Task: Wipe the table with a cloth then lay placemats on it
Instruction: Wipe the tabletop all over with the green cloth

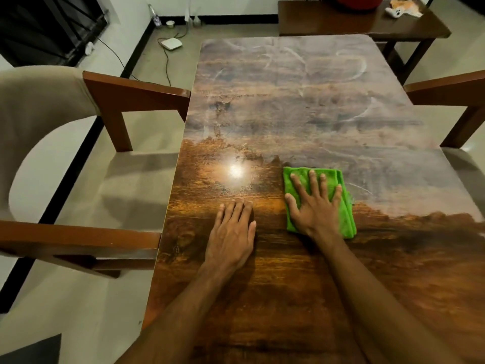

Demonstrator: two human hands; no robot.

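- Cloth (pixel 347 216), bright green and folded into a thick pad, lies on the bench (pixel 301 101) about midway across. It sits right where the glossy, dark near part meets the dull, streaked far part.
- The right hand (pixel 315 206) lies flat on top of it, fingers spread and palm bearing down. Nothing is pinched.
- The left hand (pixel 232 232) rests flat on bare wood just beside the cloth, fingers straight and close together, as if bracing.
- To my eye it is a soft, light, fluffy thing. It would go limp if lifted and could not break.
- I'd guess it slides readily on that shiny top, so it wants weight from the palm rather than a grip.
- Folded as it is, the layers could creep or bunch, and fingers spread toward the corners should keep them together.
- For lifting, the folded edge showing to the right of the hand looks the easiest place to pinch.
- No placemats are in sight from here.
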